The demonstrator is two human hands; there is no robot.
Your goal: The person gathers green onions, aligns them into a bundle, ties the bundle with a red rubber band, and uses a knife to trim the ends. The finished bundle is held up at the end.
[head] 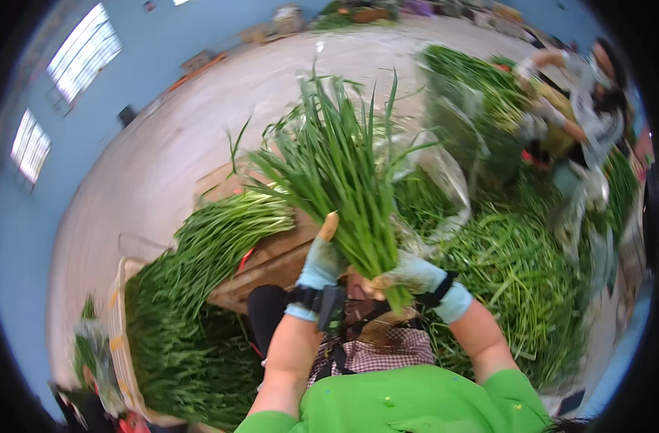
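A bunch of long green leafy stalks (346, 184) stands upright between my two gloved hands, leaf tips pointing away from me. My right hand (408, 273), in a light blue glove with soiled fingers, is closed round the pale lower ends. On the left side of the bunch lies my left hand (324, 251), its thumb up along the stalks and its other fingers hidden behind them. Left of the bunch, a pile of similar stalks (232, 222) rests on a brown wooden board (278, 251), pale ends toward the right.
A cream plastic crate (118, 325) full of greens stands at the lower left. Loose leaves (503, 270) are heaped on the right, near a clear plastic bag (454, 189). At the upper right a masked person (595, 108) handles another large bundle of greens (475, 81).
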